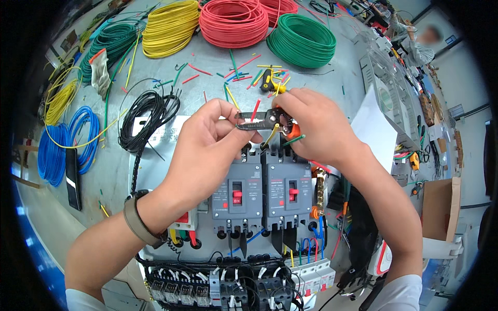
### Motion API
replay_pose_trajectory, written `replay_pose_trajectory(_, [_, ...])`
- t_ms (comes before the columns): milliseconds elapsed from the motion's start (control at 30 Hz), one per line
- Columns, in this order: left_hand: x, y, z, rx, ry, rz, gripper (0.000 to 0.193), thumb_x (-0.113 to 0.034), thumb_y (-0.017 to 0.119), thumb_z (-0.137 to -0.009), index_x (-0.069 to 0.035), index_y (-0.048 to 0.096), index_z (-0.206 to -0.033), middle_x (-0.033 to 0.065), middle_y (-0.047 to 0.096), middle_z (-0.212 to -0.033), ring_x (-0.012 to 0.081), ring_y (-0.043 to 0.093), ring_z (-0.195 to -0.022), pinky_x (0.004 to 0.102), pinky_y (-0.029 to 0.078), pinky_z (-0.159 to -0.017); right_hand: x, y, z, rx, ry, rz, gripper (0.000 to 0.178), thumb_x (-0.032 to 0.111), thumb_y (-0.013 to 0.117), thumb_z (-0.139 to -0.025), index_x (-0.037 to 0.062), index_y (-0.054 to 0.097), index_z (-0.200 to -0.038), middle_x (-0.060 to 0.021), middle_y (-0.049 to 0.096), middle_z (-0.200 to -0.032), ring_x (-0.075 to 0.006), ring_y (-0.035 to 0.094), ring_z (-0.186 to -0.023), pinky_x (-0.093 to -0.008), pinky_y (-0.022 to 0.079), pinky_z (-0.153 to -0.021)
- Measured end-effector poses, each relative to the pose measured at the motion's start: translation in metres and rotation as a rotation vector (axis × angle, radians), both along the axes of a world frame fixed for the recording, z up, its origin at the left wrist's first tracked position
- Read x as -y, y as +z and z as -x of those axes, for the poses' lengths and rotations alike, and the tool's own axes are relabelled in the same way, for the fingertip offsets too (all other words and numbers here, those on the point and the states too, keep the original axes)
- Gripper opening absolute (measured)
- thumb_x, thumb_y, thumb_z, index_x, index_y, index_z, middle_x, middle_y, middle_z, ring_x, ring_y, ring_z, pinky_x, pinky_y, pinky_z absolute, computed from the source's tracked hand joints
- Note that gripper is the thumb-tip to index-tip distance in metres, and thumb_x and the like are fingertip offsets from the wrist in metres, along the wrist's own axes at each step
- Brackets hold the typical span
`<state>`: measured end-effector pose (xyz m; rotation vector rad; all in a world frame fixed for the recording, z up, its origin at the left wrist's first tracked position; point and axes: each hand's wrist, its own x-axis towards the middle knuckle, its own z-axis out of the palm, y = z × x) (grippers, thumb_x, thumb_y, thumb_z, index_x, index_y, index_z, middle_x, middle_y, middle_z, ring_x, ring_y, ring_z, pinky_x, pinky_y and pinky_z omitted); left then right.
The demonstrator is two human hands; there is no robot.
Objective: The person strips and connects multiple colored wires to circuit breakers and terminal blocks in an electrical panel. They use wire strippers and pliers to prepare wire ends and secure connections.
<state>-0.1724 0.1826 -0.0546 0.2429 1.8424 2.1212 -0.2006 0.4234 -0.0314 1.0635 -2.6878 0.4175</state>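
My right hand [319, 124] is closed round a pair of wire strippers [267, 120] with dark jaws and orange-and-black handles. The jaws point left and lie across a short red wire [256, 110], which sticks up above them. My left hand [210, 142] pinches at the wire just below the jaws; its fingertips are partly hidden. Just under both hands stand two grey moulded-case circuit breakers, a left one [220, 205] and a right one [277, 207], each with a red toggle. A yellow wire [271, 137] and a green wire [294, 140] rise by the right breaker's top.
Coils of yellow [170, 28], red [233, 23], green [302, 40], black [147, 122] and blue wire [52, 155] lie around the grey table. Wire offcuts and a yellow-and-black tool [268, 82] lie beyond my hands. Wired relays [179, 293] line the near edge. A person [417, 52] is at far right.
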Motion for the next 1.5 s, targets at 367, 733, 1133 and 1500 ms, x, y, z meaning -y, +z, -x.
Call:
replay_pose_trajectory(367, [-0.003,0.004,-0.001,0.021,0.022,-0.018,0.013,-0.005,0.066,-0.102,-0.004,0.055,-0.109,0.0107,0.078,-0.1,0.0037,0.058,-0.074,0.0209,0.047,-0.066,0.0,0.0,-0.002,0.067,-0.024,-0.044,0.051,-0.005,0.071,-0.063,0.0025,0.057,-0.111,-0.0151,0.063,-0.095,-0.0406,0.062,-0.097,-0.0494,0.051,-0.081])
replay_pose_trajectory(733, [-0.002,0.002,-0.001,0.016,0.011,-0.038,0.015,-0.006,0.066,-0.103,-0.008,0.053,-0.109,0.0131,0.079,-0.101,0.003,0.056,-0.071,0.0189,0.045,-0.066,-0.003,-0.009,0.003,0.016,-0.014,0.005,0.043,-0.006,0.069,-0.066,0.0031,0.056,-0.106,-0.0143,0.062,-0.088,-0.0397,0.063,-0.087,-0.0488,0.05,-0.071])
replay_pose_trajectory(1133, [-0.001,-0.002,0.003,-0.015,0.009,-0.018,0.019,-0.01,0.068,-0.103,-0.011,0.051,-0.098,0.0124,0.079,-0.101,-0.0001,0.053,-0.07,0.0164,0.041,-0.06,-0.006,-0.013,0.004,-0.01,-0.015,0.049,0.044,-0.007,0.07,-0.066,0.0029,0.058,-0.107,-0.0138,0.063,-0.088,-0.0379,0.065,-0.085,-0.0468,0.051,-0.07])
replay_pose_trajectory(1500, [0.002,-0.001,-0.001,-0.086,-0.019,0.08,0.018,-0.015,0.068,-0.104,-0.01,0.052,-0.101,0.0103,0.078,-0.102,0.0027,0.052,-0.073,0.0199,0.044,-0.068,-0.009,0.012,0.009,-0.158,-0.21,0.429,0.019,0.015,0.076,-0.089,0.0056,0.067,-0.104,-0.0112,0.068,-0.086,-0.028,0.065,-0.074,-0.0412,0.051,-0.068])
